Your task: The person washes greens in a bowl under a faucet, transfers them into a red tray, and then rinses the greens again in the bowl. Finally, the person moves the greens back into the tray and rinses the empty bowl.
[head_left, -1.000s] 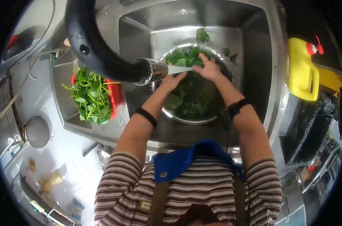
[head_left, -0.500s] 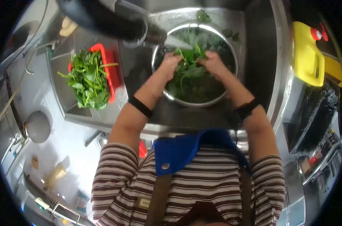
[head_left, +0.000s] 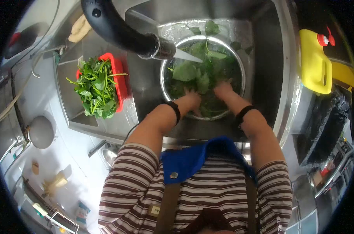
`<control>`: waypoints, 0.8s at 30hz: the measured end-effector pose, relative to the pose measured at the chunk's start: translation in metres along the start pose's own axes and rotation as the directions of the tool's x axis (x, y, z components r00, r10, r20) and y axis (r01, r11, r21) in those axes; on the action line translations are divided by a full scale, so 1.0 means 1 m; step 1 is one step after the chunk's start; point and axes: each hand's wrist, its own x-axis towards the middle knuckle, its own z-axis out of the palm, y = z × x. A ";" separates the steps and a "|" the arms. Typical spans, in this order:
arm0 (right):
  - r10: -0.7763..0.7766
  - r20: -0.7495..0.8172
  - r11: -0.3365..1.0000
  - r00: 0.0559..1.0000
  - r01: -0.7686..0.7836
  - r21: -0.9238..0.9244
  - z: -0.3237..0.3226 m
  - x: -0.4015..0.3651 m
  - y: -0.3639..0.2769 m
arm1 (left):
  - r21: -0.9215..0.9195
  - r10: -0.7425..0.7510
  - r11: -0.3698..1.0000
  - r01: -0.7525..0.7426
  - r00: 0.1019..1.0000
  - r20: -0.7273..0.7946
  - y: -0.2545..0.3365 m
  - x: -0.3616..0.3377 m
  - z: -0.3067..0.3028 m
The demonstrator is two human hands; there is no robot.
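A round metal basin (head_left: 243, 78) stands in the sink, filled with water and leafy greens (head_left: 184, 72). Water streams into it from a black faucet (head_left: 145, 45). Both hands are dipped in the basin's near half, among the greens. My left hand (head_left: 192, 99) is at the near left, its fingers partly under water. My right hand (head_left: 223, 89) is at the near right, fingertips hidden by water and leaves. Whether either hand grips any greens cannot be made out.
On the left ledge, a red basket (head_left: 122, 89) holds more greens. Loose leaves (head_left: 212, 28) lie in the sink behind the basin. A yellow jug (head_left: 315, 64) with a red cap stands right of the sink. A grey pan (head_left: 41, 132) is at far left.
Both hands have moved down toward the basin's near side, into the water. The bunch of greens between them has been let go, and leaves now float spread out.
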 end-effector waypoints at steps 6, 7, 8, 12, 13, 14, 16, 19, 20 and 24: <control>-0.054 -0.131 0.964 0.990 0.086 0.253 -0.032 0.011 0.009 | -0.342 -0.081 0.939 -0.025 0.954 -0.290 -0.036 0.010 -0.014; -0.116 -0.176 0.965 0.978 0.153 0.212 -0.057 -0.004 0.009 | -0.499 -0.134 0.857 -0.127 0.880 -0.455 -0.046 0.009 -0.015; -0.030 -0.265 0.968 0.964 0.094 0.234 -0.076 -0.011 0.007 | -0.616 -0.222 0.747 -0.252 0.778 -0.587 -0.054 0.007 -0.014; 0.146 -0.455 0.952 0.878 -0.001 0.305 -0.123 -0.009 0.024 | -0.657 -0.556 0.734 -0.171 0.405 -0.726 -0.068 -0.023 -0.043; 0.196 -0.412 0.921 0.890 -0.023 0.388 -0.125 0.002 0.030 | -0.611 -0.567 0.788 -0.080 0.292 -0.770 -0.075 -0.018 -0.043; 0.241 -0.363 0.883 0.900 -0.049 0.466 -0.124 0.011 0.035 | -0.700 -0.596 0.699 -0.147 0.422 -0.683 -0.084 -0.009 -0.042; 0.321 -0.186 0.772 0.929 -0.143 0.620 -0.108 0.025 0.039 | -0.857 -0.570 0.465 -0.221 0.666 -0.481 -0.098 0.015 -0.031; 0.331 0.015 0.518 0.944 -0.195 0.833 -0.057 0.052 0.042 | -0.961 -0.494 -0.163 -0.223 0.862 -0.116 -0.093 0.045 -0.010; 0.288 0.082 0.383 0.954 -0.194 0.903 -0.049 0.053 0.042 | -0.922 -0.418 -0.358 -0.147 0.908 0.018 -0.090 0.055 -0.007; 0.130 0.288 -0.116 0.949 -0.273 0.955 0.018 0.067 0.028 | -0.795 -0.219 -0.567 -0.217 0.970 -0.109 -0.048 -0.015 -0.043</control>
